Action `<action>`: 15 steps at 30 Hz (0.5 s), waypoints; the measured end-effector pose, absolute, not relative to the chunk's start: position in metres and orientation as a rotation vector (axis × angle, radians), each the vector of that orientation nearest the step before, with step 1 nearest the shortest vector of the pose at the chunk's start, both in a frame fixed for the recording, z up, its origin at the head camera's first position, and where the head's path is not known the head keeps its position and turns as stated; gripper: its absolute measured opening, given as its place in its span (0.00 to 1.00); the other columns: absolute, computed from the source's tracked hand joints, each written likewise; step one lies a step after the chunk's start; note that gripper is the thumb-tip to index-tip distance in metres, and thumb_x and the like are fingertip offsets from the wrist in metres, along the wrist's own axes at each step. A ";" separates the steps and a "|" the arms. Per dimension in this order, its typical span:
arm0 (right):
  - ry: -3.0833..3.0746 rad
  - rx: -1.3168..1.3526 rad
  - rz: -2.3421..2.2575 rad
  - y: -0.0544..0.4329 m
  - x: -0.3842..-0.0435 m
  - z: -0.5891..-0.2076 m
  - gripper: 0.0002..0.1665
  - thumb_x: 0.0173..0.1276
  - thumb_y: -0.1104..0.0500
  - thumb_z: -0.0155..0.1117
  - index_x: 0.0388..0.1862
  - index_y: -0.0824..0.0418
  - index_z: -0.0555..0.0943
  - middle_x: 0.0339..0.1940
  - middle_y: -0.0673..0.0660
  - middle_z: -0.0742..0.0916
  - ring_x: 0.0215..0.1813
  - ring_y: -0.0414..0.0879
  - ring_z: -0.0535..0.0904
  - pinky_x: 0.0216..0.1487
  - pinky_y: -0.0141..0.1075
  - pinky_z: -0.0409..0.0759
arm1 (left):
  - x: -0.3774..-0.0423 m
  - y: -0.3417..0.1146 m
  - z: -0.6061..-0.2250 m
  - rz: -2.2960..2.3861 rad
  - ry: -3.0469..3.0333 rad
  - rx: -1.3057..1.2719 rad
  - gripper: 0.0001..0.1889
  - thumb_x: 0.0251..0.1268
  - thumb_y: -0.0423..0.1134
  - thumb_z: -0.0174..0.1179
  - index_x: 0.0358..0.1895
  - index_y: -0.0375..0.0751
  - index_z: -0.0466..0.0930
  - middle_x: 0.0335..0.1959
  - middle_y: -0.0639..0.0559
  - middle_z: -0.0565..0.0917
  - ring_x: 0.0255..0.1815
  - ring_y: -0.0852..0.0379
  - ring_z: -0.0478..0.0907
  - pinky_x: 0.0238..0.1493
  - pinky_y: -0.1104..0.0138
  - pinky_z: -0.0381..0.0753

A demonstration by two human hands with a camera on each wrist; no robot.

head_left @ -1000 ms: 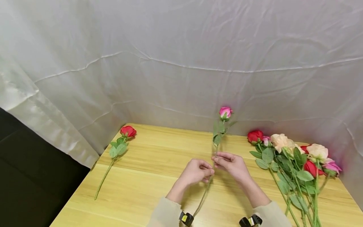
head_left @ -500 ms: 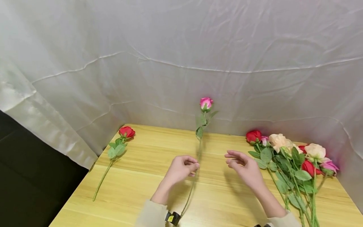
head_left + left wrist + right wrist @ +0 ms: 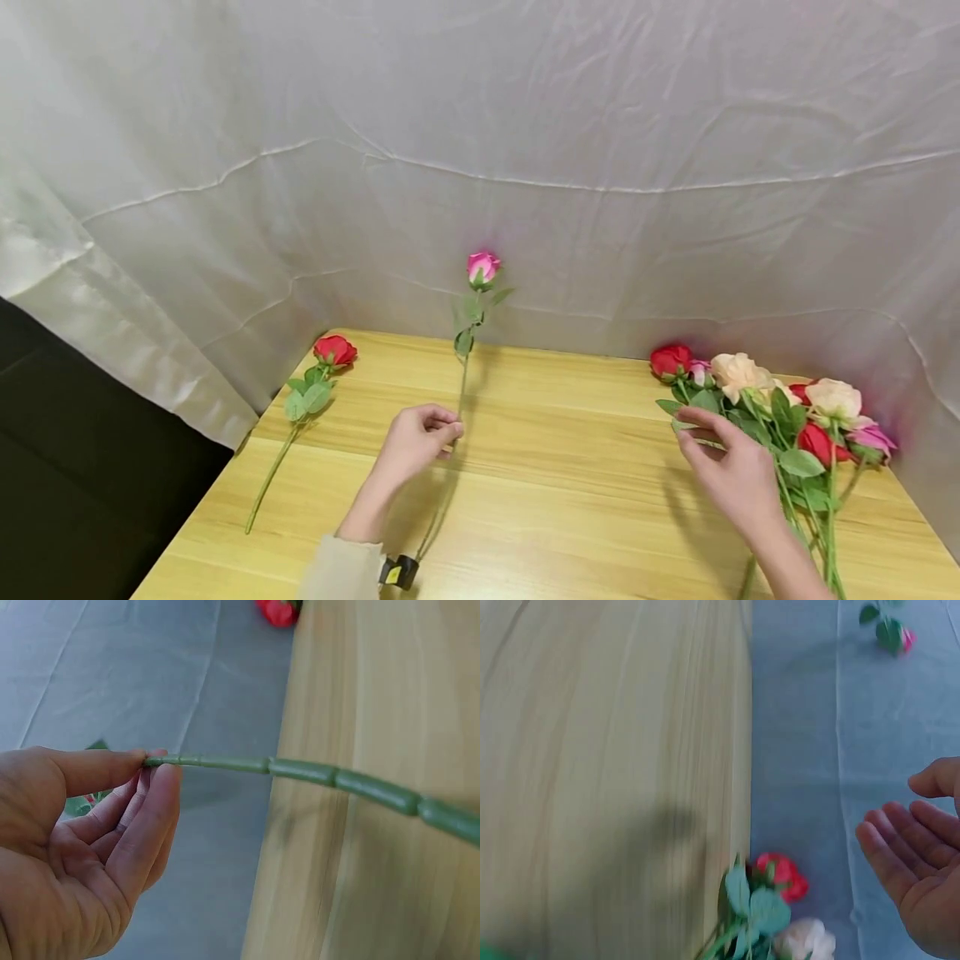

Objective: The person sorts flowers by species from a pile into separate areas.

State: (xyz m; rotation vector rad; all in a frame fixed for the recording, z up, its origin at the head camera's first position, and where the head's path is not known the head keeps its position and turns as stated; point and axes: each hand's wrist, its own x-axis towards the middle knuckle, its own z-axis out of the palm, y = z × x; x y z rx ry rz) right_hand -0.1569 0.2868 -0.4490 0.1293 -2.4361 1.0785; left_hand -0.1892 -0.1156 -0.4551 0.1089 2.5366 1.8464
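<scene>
Pink rose: a pink-and-white rose on a long, thin green stem (image 3: 483,268) is held raised, tilted, between the red rose with green leaves (image 3: 334,351) on the pale wooden table (image 3: 562,517) and the heap of red, peach and pink roses (image 3: 836,402).
Left hand (image 3: 420,442): the stem is pinched by thumb and fingertips.
Right hand (image 3: 735,475): nothing is held; thumb and fingers are apart, near the heap.
Risk: the bloom could swing if the 1 pinch loosens; tangled leaves could be snagged by the right hand.
Writing: none can be read; the yellow label on the black wrist device (image 3: 406,572) is too small.
</scene>
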 end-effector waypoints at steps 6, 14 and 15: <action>-2.586 0.004 0.848 0.323 -0.151 -0.456 0.21 0.71 0.59 0.70 0.60 0.64 0.83 0.50 0.66 0.90 0.40 0.30 0.84 0.36 0.23 0.82 | -0.183 -0.141 -0.458 1.737 2.644 -0.007 0.03 0.69 0.28 0.65 0.41 0.30 0.86 0.32 0.46 0.86 0.31 0.52 0.85 0.31 0.63 0.89; -2.826 -0.051 0.647 0.371 -0.154 -0.466 0.27 0.70 0.57 0.70 0.60 0.74 0.78 0.46 0.74 0.85 0.42 0.67 0.83 0.41 0.62 0.75 | -0.177 -0.173 -0.459 1.494 2.761 -0.122 0.03 0.70 0.29 0.64 0.41 0.31 0.84 0.32 0.46 0.85 0.27 0.54 0.83 0.31 0.63 0.88; -2.862 -0.051 0.623 0.375 -0.154 -0.467 0.28 0.69 0.57 0.70 0.60 0.75 0.78 0.45 0.74 0.84 0.42 0.66 0.82 0.40 0.62 0.76 | -0.177 -0.177 -0.459 1.458 2.775 -0.132 0.03 0.70 0.29 0.64 0.41 0.31 0.84 0.32 0.46 0.85 0.27 0.55 0.83 0.31 0.63 0.88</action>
